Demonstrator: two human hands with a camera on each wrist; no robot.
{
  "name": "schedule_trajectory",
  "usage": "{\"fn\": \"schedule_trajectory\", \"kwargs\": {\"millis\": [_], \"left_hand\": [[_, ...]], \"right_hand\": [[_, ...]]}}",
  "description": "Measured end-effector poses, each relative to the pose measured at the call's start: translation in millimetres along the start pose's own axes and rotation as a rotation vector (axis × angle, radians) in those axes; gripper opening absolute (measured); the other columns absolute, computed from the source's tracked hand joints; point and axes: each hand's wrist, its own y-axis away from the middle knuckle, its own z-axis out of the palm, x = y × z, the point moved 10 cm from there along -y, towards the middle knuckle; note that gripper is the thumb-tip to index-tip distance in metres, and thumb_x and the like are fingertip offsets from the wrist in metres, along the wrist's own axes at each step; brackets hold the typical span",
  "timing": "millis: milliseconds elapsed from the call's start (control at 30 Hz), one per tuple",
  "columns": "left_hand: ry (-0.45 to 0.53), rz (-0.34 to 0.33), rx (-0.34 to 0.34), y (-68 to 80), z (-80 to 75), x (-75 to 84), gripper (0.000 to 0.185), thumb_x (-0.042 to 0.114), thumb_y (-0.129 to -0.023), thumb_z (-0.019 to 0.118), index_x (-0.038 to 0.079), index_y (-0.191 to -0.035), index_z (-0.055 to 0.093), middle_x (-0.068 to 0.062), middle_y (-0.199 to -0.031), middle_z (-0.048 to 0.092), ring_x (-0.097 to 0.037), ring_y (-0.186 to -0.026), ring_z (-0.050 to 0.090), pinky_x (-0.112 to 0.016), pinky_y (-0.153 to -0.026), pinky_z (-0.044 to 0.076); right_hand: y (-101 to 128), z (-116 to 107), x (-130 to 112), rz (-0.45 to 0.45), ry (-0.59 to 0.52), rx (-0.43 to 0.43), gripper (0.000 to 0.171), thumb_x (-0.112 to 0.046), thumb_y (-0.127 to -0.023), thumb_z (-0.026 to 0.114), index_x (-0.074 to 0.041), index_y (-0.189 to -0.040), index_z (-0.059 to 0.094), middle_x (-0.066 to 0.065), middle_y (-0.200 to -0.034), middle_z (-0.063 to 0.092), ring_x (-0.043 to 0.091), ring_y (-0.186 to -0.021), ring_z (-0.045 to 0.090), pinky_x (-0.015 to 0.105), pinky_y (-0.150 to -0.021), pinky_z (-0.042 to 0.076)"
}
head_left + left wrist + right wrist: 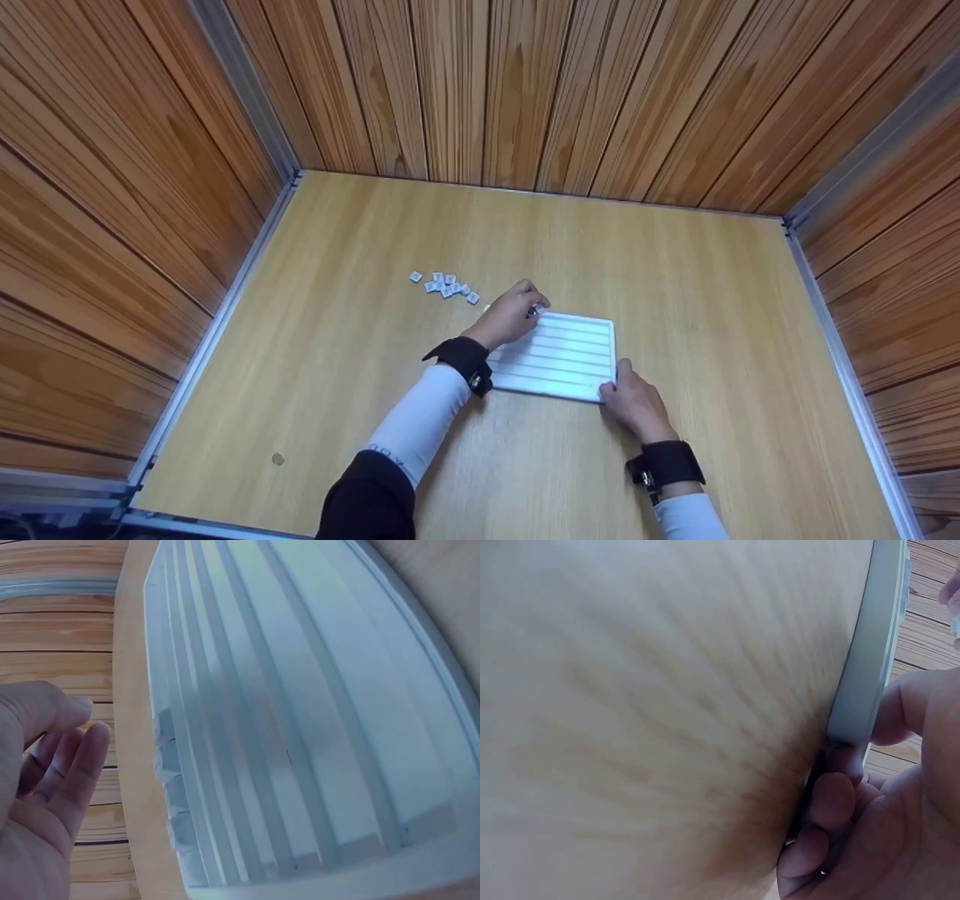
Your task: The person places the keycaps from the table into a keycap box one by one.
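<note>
A white rectangular tray point(559, 352) with parallel raised ridges lies in front of the person. The right hand point(637, 401) grips its near right corner; in the right wrist view the fingers point(831, 799) curl at the tray's side wall point(862, 667). Over the tray's far edge, the left hand point(510, 315) pinches a small whitish tile point(534, 310), mostly hidden by the fingers. Several small tiles point(174, 791) stand in a line along the outermost row in the left wrist view, close to the left hand point(49, 765).
A loose group of small white square tiles point(448, 289) with dark marks lies on the wooden table point(337, 315), left of the tray. One tile point(415, 277) sits apart from them. Wood-plank walls point(517, 90) enclose the back and sides, and metal rails point(217, 330) border the table.
</note>
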Motion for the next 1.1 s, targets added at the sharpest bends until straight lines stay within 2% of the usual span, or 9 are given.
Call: {"fn": "schedule_trajectory", "kwargs": {"millis": [167,333,533,733,933,1100], "left_hand": [[-0.089,0.047,0.032,-3.9,4.2,4.8,0.021,0.007,-0.095,0.069,0.006,-0.117,0.070,-0.007,-0.112,0.061,-0.018,-0.102,0.063,-0.025,-0.088,0.052],[-0.184,0.032,0.072,-10.3,8.4,2.2,0.017,0.008,-0.093,0.072,0.006,-0.110,0.071,-0.007,-0.109,0.062,-0.019,-0.103,0.062,-0.027,-0.090,0.052],[-0.199,0.031,0.033,-15.0,18.7,3.7,0.021,0.006,-0.092,0.073,0.008,-0.113,0.072,-0.007,-0.108,0.065,-0.020,-0.103,0.064,-0.027,-0.089,0.053],[-0.285,0.009,0.018,-18.1,26.8,1.5,0.019,0.007,-0.092,0.073,0.010,-0.111,0.073,-0.004,-0.109,0.067,-0.018,-0.105,0.063,-0.026,-0.089,0.052],[-0.328,0.019,0.038,-21.4,31.8,-0.5,0.018,0.010,-0.089,0.075,0.012,-0.107,0.075,-0.001,-0.105,0.069,-0.017,-0.100,0.061,-0.026,-0.083,0.053],[-0.346,0.018,0.079,-22.5,32.8,-3.6,0.018,0.012,-0.086,0.078,0.014,-0.104,0.076,0.000,-0.105,0.070,-0.018,-0.101,0.060,-0.026,-0.083,0.053]], "right_hand": [[-0.5,0.3,2.8,0.017,0.002,0.004,0.027,-0.019,-0.096,0.051,0.000,-0.115,0.044,0.010,-0.084,0.048,0.026,-0.074,0.048,0.034,-0.059,0.035],[-0.7,0.5,3.3,0.025,0.001,-0.002,0.028,-0.020,-0.096,0.051,-0.001,-0.115,0.044,0.010,-0.085,0.048,0.026,-0.074,0.048,0.034,-0.059,0.035],[-0.4,0.8,2.1,0.019,0.000,0.002,0.028,-0.019,-0.096,0.051,0.000,-0.116,0.045,0.010,-0.086,0.048,0.026,-0.075,0.048,0.034,-0.060,0.035],[-0.8,1.7,1.2,0.016,0.002,-0.009,0.026,-0.020,-0.096,0.051,-0.001,-0.113,0.043,0.010,-0.084,0.047,0.027,-0.074,0.048,0.035,-0.060,0.034],[0.2,1.4,0.7,0.017,-0.004,-0.007,0.028,-0.020,-0.096,0.051,-0.001,-0.116,0.044,0.010,-0.086,0.047,0.026,-0.075,0.048,0.034,-0.060,0.034],[1.1,-0.4,0.1,0.015,0.004,0.001,0.024,-0.019,-0.095,0.050,-0.002,-0.110,0.043,0.007,-0.082,0.043,0.025,-0.072,0.045,0.034,-0.059,0.033]]}}
